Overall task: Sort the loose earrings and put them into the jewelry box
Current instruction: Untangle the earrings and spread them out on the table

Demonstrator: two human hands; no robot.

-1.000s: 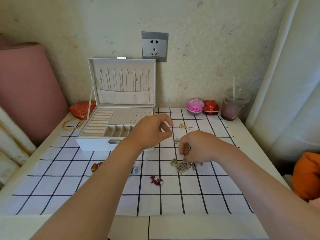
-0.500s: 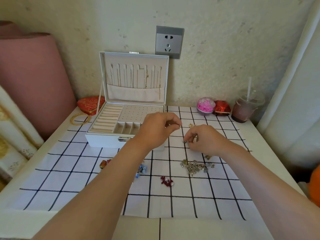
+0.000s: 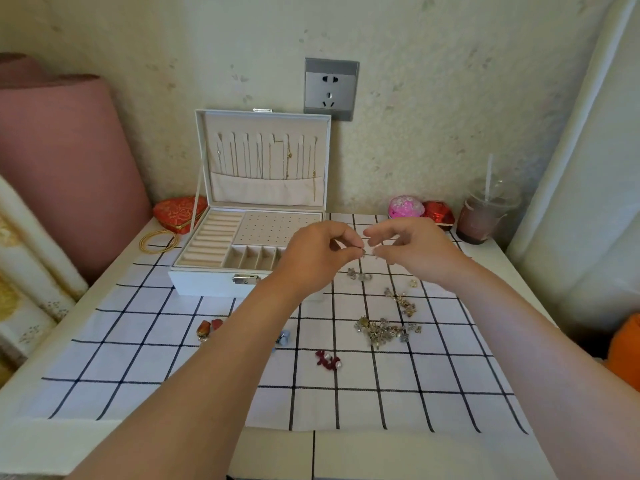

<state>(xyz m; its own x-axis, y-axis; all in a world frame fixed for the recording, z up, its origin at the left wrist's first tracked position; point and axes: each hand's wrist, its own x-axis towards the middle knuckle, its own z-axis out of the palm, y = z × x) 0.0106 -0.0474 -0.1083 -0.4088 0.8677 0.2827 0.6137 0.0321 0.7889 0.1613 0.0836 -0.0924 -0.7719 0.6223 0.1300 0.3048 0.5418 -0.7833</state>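
Note:
A white jewelry box (image 3: 207, 284) stands open at the back left, its lid upright with chains hanging inside. My left hand (image 3: 313, 258) hovers by the box's right front corner and pinches a small earring (image 3: 363, 252) between thumb and forefinger. My right hand (image 3: 412, 249) is just to the right of it, fingers loosely curled near the earring and holding nothing that I can see. A pile of loose earrings (image 3: 382, 330) lies on the checked cloth (image 3: 138, 375) below my right hand. More loose pieces (image 3: 401, 299) trail up from the pile.
Red earrings (image 3: 327, 360), a blue piece (image 3: 283, 338) and orange-red pieces (image 3: 207, 327) lie on the cloth. Gold bangles (image 3: 159, 240) and a red heart box (image 3: 178, 213) sit left of the box. A pink ball (image 3: 406, 206), red box (image 3: 439, 211) and drink cup (image 3: 483, 216) stand at the back right.
My right hand lifted off the earring pile and rose to meet my left hand. The earring is now pinched in my left fingertips. The camera view shifted closer.

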